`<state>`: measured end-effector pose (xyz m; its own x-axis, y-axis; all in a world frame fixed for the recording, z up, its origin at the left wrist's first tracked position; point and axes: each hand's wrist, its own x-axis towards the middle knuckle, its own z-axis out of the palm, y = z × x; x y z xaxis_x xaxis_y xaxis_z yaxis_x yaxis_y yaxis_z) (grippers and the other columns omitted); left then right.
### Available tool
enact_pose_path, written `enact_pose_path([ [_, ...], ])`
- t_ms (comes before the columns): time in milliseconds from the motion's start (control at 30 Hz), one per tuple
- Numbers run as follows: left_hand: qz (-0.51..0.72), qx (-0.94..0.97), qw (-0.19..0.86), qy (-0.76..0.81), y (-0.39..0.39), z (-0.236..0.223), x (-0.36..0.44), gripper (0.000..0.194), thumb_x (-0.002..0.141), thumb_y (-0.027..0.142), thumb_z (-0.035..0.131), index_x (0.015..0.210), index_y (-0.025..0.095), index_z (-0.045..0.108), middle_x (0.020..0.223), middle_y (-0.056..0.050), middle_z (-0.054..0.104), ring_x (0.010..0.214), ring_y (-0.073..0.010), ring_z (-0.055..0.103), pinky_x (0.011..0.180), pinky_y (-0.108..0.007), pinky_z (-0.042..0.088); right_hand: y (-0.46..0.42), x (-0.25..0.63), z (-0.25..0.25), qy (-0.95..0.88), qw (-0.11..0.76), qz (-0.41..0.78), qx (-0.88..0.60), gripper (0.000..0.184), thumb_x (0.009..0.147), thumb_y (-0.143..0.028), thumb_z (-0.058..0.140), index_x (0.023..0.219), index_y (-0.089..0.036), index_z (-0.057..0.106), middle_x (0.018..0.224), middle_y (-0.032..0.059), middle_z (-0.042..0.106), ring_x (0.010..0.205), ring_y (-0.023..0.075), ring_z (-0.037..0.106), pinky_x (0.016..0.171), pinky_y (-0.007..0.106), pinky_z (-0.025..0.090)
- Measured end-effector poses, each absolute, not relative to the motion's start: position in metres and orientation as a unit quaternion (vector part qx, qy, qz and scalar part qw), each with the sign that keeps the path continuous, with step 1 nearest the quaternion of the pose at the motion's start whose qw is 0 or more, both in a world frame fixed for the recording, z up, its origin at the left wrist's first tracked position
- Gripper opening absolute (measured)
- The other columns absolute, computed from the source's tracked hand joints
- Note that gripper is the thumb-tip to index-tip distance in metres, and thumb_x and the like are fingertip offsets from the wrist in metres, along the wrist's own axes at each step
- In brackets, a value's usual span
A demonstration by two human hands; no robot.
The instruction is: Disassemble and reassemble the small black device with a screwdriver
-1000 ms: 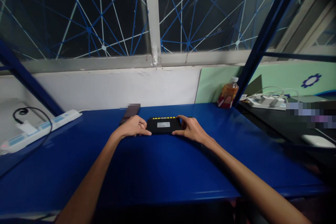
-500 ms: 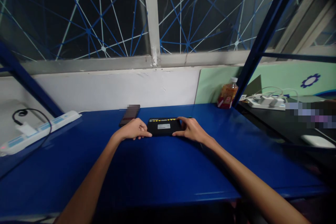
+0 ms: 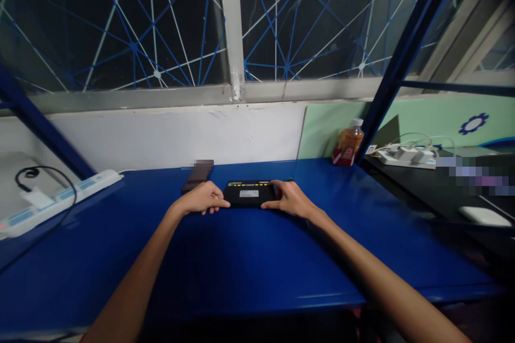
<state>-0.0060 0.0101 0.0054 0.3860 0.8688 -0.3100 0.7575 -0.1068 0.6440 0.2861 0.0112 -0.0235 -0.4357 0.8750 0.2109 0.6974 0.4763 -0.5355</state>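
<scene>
A flat black box (image 3: 237, 201) with a white label on its face and a row of yellow marks along its far edge lies on the blue table (image 3: 241, 262). My right hand (image 3: 290, 198) grips its right end, fingers at the far edge and thumb at the near edge. At the left end is my left hand (image 3: 205, 198), its fingers curled and its thumb against the near left corner; the box hides part of that grip. Just beyond my left hand lies a dark, flat, phone-like slab (image 3: 199, 174).
A white power strip (image 3: 92, 185) with a plugged-in black cable is on the left. A bottle of reddish drink (image 3: 348, 144) stands at the back right by a blue frame post (image 3: 396, 75). On the neighbouring black desk are another power strip (image 3: 408, 156) and a white object (image 3: 485, 216).
The view has shifted very slightly. The far edge of the box looks a little lower and its yellow marks show less. Both hands stay at its ends.
</scene>
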Motion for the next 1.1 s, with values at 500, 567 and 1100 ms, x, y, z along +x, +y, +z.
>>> enact_pose_path([
  [500,0.073,0.737,0.381,0.554,0.009,0.006,-0.002,0.045,0.07,0.06,0.063,0.068,0.014,0.065,0.06,-0.003,0.059,0.047,-0.011,0.049,0.048,-0.026,0.036,0.011,0.291,-0.017,-0.831,0.224,0.205,-0.465,0.059,0.066,-0.058,0.073,0.102,-0.011,0.064,0.067,0.0016,0.062,0.056,0.0135,0.054,0.05,0.024,0.033],
  [567,0.068,0.736,0.384,0.554,0.009,0.006,-0.002,0.046,0.07,0.06,0.063,0.07,0.014,0.066,0.061,-0.003,0.059,0.047,-0.0105,0.049,0.048,-0.025,0.036,0.012,0.292,-0.018,-0.829,0.222,0.208,-0.469,0.059,0.065,-0.057,0.074,0.102,-0.011,0.065,0.068,0.0017,0.062,0.057,0.0135,0.054,0.05,0.024,0.034],
  [1100,0.028,0.736,0.452,0.503,0.003,0.014,-0.007,0.041,0.066,0.055,0.072,0.061,0.015,0.065,0.057,-0.004,0.064,0.045,-0.0099,0.052,0.045,-0.023,0.037,0.007,0.294,-0.012,-0.844,0.198,0.242,-0.436,0.062,0.065,-0.056,0.075,0.107,-0.012,0.064,0.066,-0.0006,0.059,0.055,0.0121,0.052,0.049,0.023,0.032],
])
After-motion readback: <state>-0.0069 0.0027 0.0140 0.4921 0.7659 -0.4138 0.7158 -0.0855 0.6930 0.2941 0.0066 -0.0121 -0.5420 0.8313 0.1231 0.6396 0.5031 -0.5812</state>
